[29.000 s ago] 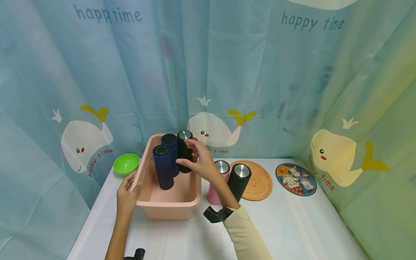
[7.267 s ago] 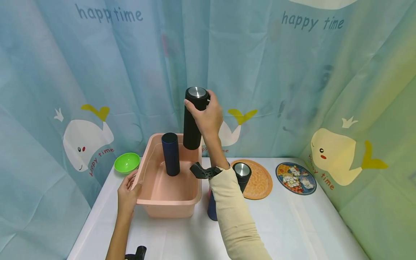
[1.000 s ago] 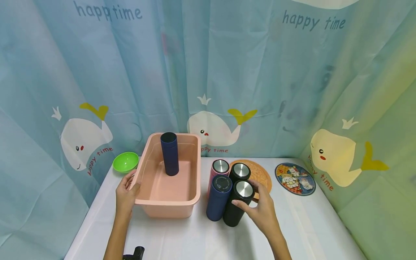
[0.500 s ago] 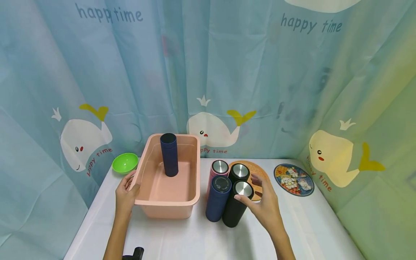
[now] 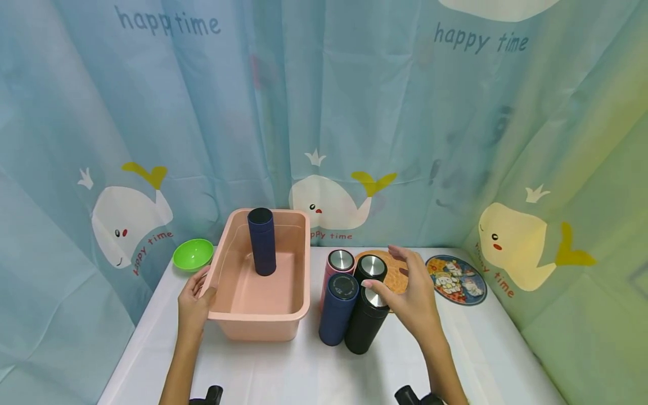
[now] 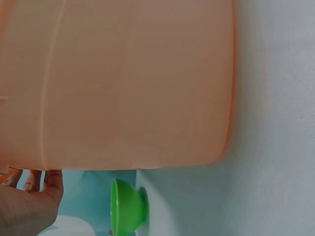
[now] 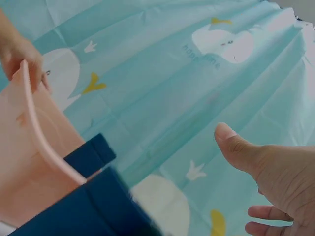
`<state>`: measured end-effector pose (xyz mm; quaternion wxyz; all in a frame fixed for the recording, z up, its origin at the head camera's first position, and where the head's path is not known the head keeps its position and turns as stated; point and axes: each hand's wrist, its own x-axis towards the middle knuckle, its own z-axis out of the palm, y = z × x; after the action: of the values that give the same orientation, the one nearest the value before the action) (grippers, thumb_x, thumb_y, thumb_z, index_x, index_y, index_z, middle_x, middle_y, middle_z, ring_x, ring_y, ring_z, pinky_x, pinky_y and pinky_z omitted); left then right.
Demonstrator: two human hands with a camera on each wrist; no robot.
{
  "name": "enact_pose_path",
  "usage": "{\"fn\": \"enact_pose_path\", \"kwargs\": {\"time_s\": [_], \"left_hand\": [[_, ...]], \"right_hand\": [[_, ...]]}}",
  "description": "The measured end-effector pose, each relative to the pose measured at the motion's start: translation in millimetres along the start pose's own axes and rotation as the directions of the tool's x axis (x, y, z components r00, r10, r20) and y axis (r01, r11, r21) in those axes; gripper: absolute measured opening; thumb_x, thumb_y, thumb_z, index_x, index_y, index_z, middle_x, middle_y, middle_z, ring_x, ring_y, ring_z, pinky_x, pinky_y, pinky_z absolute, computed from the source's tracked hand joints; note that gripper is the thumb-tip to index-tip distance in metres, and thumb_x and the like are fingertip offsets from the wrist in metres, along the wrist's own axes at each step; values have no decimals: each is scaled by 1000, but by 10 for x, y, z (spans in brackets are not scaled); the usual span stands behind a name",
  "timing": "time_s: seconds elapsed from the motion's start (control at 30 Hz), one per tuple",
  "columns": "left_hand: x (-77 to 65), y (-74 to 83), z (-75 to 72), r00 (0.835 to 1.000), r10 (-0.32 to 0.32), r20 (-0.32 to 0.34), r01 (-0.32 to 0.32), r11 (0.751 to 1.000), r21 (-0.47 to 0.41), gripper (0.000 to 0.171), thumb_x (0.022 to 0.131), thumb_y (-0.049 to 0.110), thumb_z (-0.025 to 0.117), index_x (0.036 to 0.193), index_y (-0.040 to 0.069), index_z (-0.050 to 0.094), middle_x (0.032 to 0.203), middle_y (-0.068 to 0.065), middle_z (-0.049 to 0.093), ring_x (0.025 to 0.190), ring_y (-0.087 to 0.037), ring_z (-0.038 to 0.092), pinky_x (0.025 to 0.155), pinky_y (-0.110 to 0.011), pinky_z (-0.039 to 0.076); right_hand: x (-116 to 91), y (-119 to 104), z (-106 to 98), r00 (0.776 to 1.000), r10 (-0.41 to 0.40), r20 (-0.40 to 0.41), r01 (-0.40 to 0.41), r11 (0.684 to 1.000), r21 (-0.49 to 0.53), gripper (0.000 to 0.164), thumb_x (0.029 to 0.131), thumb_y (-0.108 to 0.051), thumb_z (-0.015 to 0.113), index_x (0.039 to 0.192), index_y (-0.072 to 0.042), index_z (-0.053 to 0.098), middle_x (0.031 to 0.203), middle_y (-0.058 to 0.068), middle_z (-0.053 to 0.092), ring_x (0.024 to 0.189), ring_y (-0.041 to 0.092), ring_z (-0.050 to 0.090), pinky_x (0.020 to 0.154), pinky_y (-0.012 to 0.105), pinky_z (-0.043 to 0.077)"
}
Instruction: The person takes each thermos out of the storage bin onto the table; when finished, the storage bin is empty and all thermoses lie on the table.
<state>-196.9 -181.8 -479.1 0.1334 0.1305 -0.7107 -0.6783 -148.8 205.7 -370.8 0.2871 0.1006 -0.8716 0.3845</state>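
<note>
In the head view my left hand (image 5: 194,306) grips the left rim of a pink plastic basin (image 5: 260,331). One dark blue thermos (image 5: 263,247) stands upright inside. To the basin's right, several thermoses stand close together: a pink one (image 5: 340,260), a blue one (image 5: 336,315), a black one behind (image 5: 372,265) and another black one in front (image 5: 365,326). My right hand (image 5: 415,295) is raised just above the front black thermos, thumb and fingers spread, holding nothing; it partly covers that lid. The right wrist view also shows this right hand (image 7: 275,172) with spread fingers.
A green bowl (image 5: 193,256) sits left of the basin, near the table's back left corner. Behind the thermoses lies a round orange mat (image 5: 397,275), partly hidden. An oval patterned mat (image 5: 457,279) lies farther right. A blue curtain (image 5: 354,112) hangs behind the white table (image 5: 283,377).
Since 29 seconds ago, one blue and one black thermos have gone from basin to table. In the last second my right hand let go of the front black thermos and rose.
</note>
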Motion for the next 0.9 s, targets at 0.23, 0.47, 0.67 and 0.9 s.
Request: {"fn": "enact_pose_path", "kwargs": {"time_s": [0.23,0.47,0.67,0.9], "left_hand": [[6,-20,-8,1000,1,4,-1,1000,-6,51,95,1,55,144,6,45,139,-15,48,119,-11,46,81,2,41],[12,-42,-16,1000,-4,5,4,1000,-13,52,95,1,56,145,7,44,140,-15,48,120,-11,46,82,2,40],[16,-47,-11,1000,10,-6,-10,1000,7,50,95,1,57,144,5,45,138,-16,49,116,-7,47,82,2,40],[25,-24,-10,1000,16,-14,-16,1000,-7,50,94,0,57,142,6,47,136,-14,49,114,-4,47,83,1,41]], "right_hand": [[153,-230,80,998,-53,17,52,997,56,78,67,-22,90,134,-9,54,131,11,56,121,27,50,99,49,44],[276,-457,197,992,-120,37,116,989,92,76,69,-23,89,135,-10,54,134,7,54,123,22,51,97,43,46],[356,-608,343,984,-170,60,159,975,154,74,71,-24,88,135,-10,53,133,6,54,124,20,48,98,44,46],[438,-792,570,973,-222,59,202,949,241,70,72,-25,87,133,-10,55,130,5,56,120,19,52,97,43,51]]}}
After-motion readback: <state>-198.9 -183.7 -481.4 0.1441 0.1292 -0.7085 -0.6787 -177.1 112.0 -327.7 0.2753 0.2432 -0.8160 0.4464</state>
